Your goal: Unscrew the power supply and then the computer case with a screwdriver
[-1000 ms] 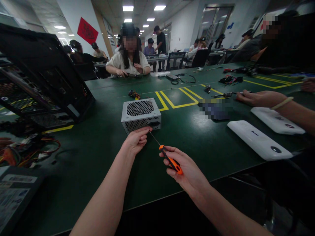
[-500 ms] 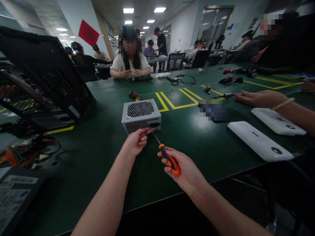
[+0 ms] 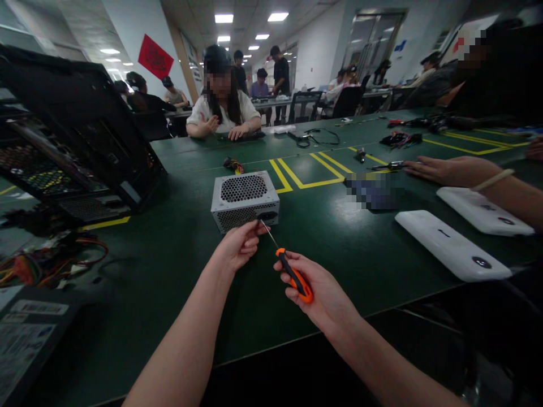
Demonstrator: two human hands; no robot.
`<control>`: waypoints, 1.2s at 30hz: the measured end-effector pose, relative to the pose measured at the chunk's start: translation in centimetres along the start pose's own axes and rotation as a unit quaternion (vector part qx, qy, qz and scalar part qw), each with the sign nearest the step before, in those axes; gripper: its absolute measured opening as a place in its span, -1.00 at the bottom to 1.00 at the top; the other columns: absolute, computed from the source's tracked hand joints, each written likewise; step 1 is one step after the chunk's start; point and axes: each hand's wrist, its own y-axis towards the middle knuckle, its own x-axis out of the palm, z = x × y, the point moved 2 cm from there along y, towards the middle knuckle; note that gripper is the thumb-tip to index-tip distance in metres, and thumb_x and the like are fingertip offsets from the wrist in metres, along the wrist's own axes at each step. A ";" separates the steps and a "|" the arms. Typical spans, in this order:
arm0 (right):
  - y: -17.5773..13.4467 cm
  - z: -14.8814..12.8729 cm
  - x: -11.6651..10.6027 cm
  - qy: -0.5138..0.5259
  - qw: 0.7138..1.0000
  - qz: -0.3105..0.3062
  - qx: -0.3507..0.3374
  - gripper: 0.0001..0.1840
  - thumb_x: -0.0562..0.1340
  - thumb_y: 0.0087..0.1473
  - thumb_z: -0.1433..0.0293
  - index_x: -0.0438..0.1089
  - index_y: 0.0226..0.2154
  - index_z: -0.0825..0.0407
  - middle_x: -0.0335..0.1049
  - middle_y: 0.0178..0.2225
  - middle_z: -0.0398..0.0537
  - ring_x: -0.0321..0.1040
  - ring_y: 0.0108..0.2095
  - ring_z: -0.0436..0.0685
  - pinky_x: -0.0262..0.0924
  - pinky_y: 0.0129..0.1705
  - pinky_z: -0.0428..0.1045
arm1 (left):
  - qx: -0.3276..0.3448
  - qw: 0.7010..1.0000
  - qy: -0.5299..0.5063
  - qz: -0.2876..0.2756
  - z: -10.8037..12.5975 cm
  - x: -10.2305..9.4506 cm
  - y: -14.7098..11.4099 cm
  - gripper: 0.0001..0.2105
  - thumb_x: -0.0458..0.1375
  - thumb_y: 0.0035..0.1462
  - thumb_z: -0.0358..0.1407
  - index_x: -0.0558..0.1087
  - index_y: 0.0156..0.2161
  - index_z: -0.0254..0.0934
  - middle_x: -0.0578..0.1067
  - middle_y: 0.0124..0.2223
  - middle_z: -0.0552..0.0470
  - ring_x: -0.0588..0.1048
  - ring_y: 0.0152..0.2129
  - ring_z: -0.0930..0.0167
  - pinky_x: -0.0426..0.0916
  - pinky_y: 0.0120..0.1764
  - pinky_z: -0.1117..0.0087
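My right hand (image 3: 311, 277) grips a screwdriver (image 3: 296, 276) by its orange and black handle. The thin shaft points up and left to the fingertips of my left hand (image 3: 244, 246). Those fingers are pinched together by the screwdriver's tip; what sits between them, if anything, is too small to make out. Just beyond them a grey computer power supply (image 3: 245, 203) rests on the green table, its perforated fan grille facing up and its socket side towards me. My left hand partly covers its front face.
At left stand a black computer case (image 3: 85, 135), a heap of cables (image 3: 46, 260) and a dark labelled box (image 3: 34, 333). Two white devices (image 3: 452, 246) lie at right, near another person's hand (image 3: 449, 169) by a tool. Someone sits across the table (image 3: 203, 350).
The left fingertips have shifted slightly at the screwdriver's tip, while the power supply stays put. The person opposite has moved their hands apart. The whole view has drifted a little.
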 end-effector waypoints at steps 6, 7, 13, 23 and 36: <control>-0.3 0.0 0.1 -0.001 1.000 -0.010 0.003 -0.79 0.17 -0.15 0.45 0.28 -0.33 0.10 0.35 -0.43 -0.06 0.18 -0.55 -0.11 -0.01 -0.65 -0.23 | 0.040 0.999 0.004 -0.015 0.1 0.2 -0.3 -0.92 0.05 0.00 -0.44 0.33 -0.43 -0.48 0.35 -0.56 0.07 0.02 -0.83 0.77 -0.12 -0.83 0.74; -0.3 0.0 0.0 0.000 1.000 -0.011 0.003 -0.79 0.18 -0.15 0.45 0.29 -0.33 0.10 0.35 -0.43 -0.07 0.18 -0.55 -0.11 -0.02 -0.65 -0.23 | 0.041 0.999 0.005 -0.018 0.1 0.2 -0.3 -0.92 0.06 -0.01 -0.44 0.33 -0.43 -0.48 0.34 -0.56 0.07 0.02 -0.83 0.77 -0.11 -0.83 0.73; -0.3 0.2 0.0 0.002 1.000 -0.017 -0.001 -0.78 0.18 -0.15 0.44 0.29 -0.32 0.09 0.35 -0.42 -0.06 0.18 -0.54 -0.11 0.00 -0.63 -0.22 | 0.051 0.998 0.027 -0.017 0.1 0.2 -0.2 -0.90 0.07 -0.02 -0.43 0.34 -0.44 -0.49 0.32 -0.59 0.09 0.01 -0.82 0.76 -0.13 -0.82 0.72; -0.5 0.0 0.2 0.004 1.000 -0.006 0.016 -0.77 0.18 -0.16 0.46 0.28 -0.32 0.10 0.35 -0.42 -0.03 0.18 -0.54 -0.10 0.00 -0.63 -0.22 | 0.109 0.989 0.096 0.010 0.0 0.3 0.1 -0.92 0.08 -0.06 -0.40 0.26 -0.46 -0.38 0.41 -0.44 0.00 0.03 -0.82 0.75 -0.18 -0.79 0.68; -0.1 0.2 0.0 0.018 1.000 -0.012 0.010 -0.76 0.17 -0.13 0.46 0.27 -0.30 0.10 0.34 -0.43 -0.05 0.18 -0.54 -0.11 0.02 -0.62 -0.22 | 0.075 0.994 0.073 0.039 0.3 0.4 0.0 -0.90 0.01 -0.01 -0.41 0.31 -0.35 -0.40 0.44 -0.39 -0.07 0.04 -0.82 0.73 -0.18 -0.81 0.67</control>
